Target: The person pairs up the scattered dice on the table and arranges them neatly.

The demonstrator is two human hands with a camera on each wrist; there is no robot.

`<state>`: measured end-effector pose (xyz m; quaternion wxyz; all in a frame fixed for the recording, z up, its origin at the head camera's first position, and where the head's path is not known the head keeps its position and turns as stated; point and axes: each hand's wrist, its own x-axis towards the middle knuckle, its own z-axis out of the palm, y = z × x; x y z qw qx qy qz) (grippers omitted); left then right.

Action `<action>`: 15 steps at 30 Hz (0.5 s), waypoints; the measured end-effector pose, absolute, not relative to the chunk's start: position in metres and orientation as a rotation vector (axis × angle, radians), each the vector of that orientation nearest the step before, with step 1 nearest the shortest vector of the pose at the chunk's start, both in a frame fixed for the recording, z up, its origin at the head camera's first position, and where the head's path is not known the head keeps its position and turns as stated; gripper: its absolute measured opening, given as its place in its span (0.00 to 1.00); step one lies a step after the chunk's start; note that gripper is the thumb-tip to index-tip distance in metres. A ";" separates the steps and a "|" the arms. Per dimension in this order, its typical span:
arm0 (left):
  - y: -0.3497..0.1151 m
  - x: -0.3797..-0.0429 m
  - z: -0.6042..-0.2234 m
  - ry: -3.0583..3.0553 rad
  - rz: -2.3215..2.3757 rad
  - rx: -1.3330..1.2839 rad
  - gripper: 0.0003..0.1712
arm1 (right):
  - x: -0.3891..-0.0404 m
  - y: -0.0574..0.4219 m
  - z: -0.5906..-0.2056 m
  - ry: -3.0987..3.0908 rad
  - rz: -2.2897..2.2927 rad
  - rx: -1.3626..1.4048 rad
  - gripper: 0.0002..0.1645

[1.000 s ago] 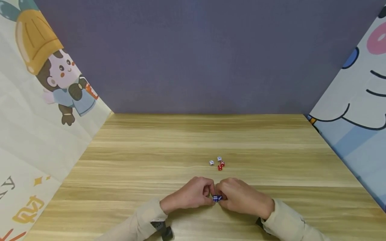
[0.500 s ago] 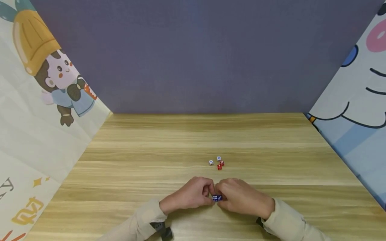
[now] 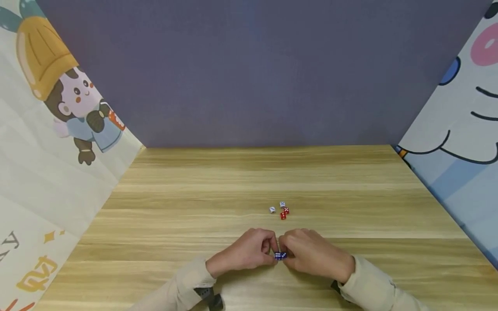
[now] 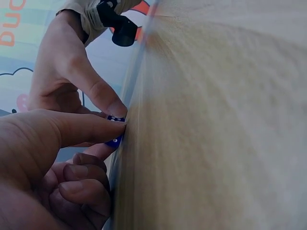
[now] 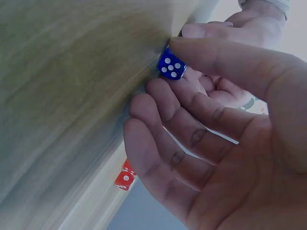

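Two blue dice with white pips sit side by side on the table near its front in the head view. My left hand (image 3: 247, 250) pinches the left blue die (image 3: 277, 255) between thumb and index finger. From the other side, my right hand (image 3: 315, 254) grips the right blue die (image 3: 284, 255) with thumb and fingertip. The right wrist view shows a blue die (image 5: 171, 66) with a five-pip face beside my thumb. Fingers cover most of the blue dice (image 4: 114, 142) in the left wrist view.
Beyond the hands on the wooden table (image 3: 175, 207) lie two white dice, one to the left (image 3: 272, 210) and one farther back (image 3: 282, 204). Two red dice (image 3: 283, 216) touch or nearly touch beside them. A grey panel (image 3: 264, 77) stands along the back edge, with printed cloths at both sides.
Both hands and the blue dice stay in nearly the same place. The head view has shifted very slightly.
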<state>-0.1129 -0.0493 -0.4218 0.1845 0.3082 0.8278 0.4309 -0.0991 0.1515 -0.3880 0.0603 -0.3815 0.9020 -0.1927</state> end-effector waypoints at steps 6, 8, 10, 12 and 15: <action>-0.049 -0.112 -0.420 2.336 1.220 0.832 0.11 | -0.099 0.151 -0.389 2.740 -0.597 -1.164 0.19; -0.049 -0.111 -0.419 2.332 1.222 0.822 0.12 | -0.099 0.151 -0.389 2.727 -0.609 -1.160 0.18; -0.050 -0.111 -0.418 2.310 1.226 0.822 0.14 | -0.099 0.152 -0.389 2.713 -0.615 -1.151 0.18; -0.051 -0.112 -0.417 2.276 1.231 0.832 0.16 | -0.099 0.152 -0.389 2.700 -0.619 -1.146 0.18; -0.053 -0.116 -0.413 2.202 1.240 0.842 0.20 | -0.099 0.152 -0.388 2.698 -0.613 -1.140 0.17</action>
